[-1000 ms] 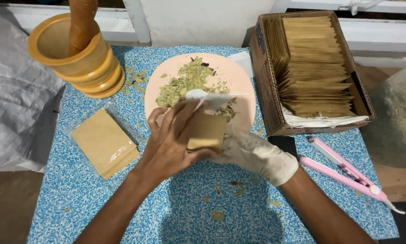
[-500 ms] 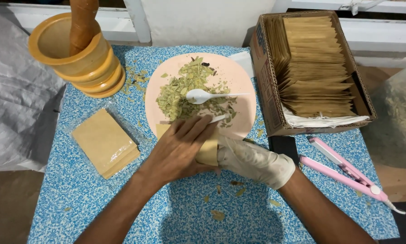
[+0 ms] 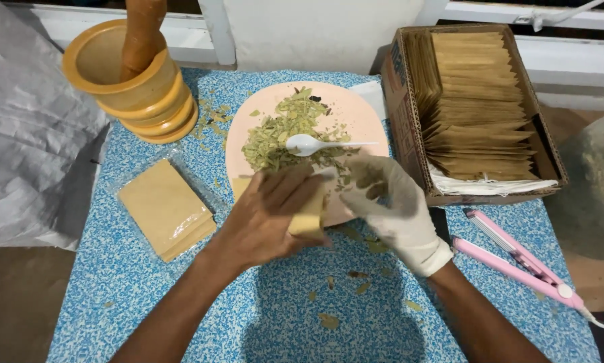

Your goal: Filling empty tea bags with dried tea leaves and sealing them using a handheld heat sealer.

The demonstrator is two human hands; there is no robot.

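My bare left hand [image 3: 265, 218] grips a small tan paper pouch [image 3: 310, 216] at the near edge of a pink plate [image 3: 356, 114]. My right hand [image 3: 389, 202], in a white glove, hovers beside the pouch's right side with fingers curled and bits of dried green leaf between them. A heap of dried green leaves [image 3: 278, 131] lies on the plate. A white plastic spoon [image 3: 312, 144] rests on the leaves, its handle pointing right.
A wooden mortar with pestle [image 3: 130, 74] stands at the back left. A stack of tan pouches in clear wrap [image 3: 164, 208] lies at the left. A cardboard box of pouches [image 3: 473, 107] stands right. A pink sealing tool [image 3: 517, 259] lies front right. Leaf bits litter the blue tablecloth [image 3: 147, 302].
The spoon left my right hand and now lies on the leaves. Both hands with the pouch dropped toward me, then my gloved hand rose to the plate's edge beside the pouch.
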